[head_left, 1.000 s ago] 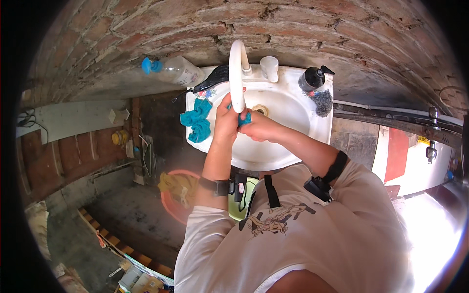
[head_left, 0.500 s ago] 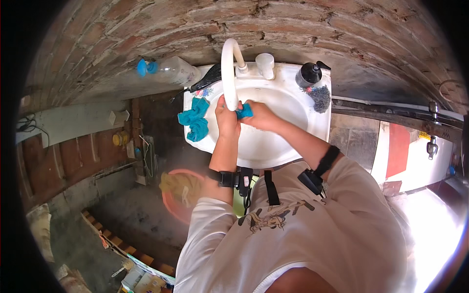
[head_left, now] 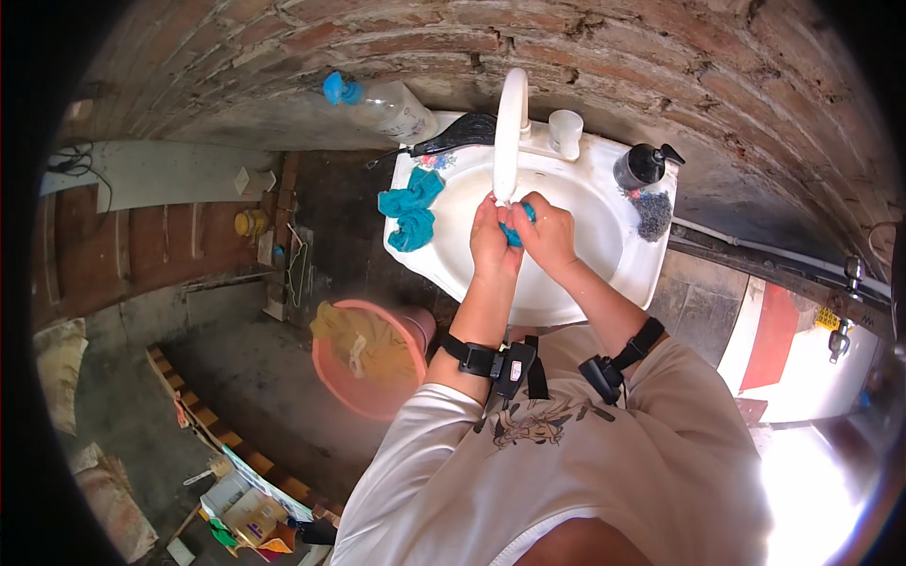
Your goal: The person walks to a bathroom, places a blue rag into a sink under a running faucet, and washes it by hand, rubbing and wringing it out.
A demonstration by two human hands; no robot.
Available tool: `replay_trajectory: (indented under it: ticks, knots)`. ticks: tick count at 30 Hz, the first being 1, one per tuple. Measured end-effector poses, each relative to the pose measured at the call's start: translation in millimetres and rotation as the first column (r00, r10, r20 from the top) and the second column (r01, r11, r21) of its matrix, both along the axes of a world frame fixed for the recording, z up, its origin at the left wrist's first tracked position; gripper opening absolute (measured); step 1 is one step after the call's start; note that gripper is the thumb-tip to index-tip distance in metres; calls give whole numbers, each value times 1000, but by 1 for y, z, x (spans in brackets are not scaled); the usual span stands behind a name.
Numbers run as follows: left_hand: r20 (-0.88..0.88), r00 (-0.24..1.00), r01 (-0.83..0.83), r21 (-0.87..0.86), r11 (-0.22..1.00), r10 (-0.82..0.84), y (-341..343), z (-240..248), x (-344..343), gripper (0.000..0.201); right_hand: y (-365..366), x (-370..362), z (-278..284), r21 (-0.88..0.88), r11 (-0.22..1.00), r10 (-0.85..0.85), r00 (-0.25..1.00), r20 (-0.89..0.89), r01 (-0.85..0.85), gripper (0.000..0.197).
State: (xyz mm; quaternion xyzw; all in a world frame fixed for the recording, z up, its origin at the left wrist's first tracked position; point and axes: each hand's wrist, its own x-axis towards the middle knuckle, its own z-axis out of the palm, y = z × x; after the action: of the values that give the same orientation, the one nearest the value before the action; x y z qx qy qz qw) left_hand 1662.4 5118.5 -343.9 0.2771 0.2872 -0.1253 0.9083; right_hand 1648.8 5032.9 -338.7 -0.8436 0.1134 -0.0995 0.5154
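Note:
Both my hands are together under the white curved faucet (head_left: 509,132), above the white sink basin (head_left: 599,255). A small wet-looking teal cloth (head_left: 515,232) is bunched between them. My left hand (head_left: 492,241) is closed on its left side, with fingertips near the spout. My right hand (head_left: 552,232) grips the cloth from the right, thumb and fingers bent over it. Another crumpled teal cloth (head_left: 412,229), perhaps more than one piece, lies on the sink's left rim, apart from my hands.
A black pump bottle (head_left: 642,166) and a dark mesh scrubber (head_left: 653,216) stand on the right rim. Behind are a white faucet handle (head_left: 565,130), a black brush-like item (head_left: 461,134) and a clear blue-capped bottle (head_left: 392,108). A pink bucket (head_left: 330,373) sits lower left.
The view has shifted, so the sink and hands appear farther right and more of the bucket shows. My right fingers now bend further over the teal cloth, still under the spout.

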Motion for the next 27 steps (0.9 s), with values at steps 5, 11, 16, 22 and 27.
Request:
replay_trajectory:
  ticks: [5,11,16,22,27]
  knots:
    - [-363,906,152,-203,967,-219,0,12,5,20,-28,12,35,-588,736,563,785,259,-335,13]
    - [152,864,471,-577,667,-479,15,-10,0,24,-36,24,45,-693,549,811,499,306,-467,14]
    - [38,797,516,-563,646,-603,15,-23,3,18,-37,16,34,-697,505,829,510,228,-509,14]
    - [-228,943,192,-222,956,-242,35,-38,7,24,-20,2,21,-261,855,435,894,-108,-448,20]
    - [-110,953,240,843,481,-281,95,-61,6,24,-34,-34,-37,118,961,271,930,-249,-249,30]
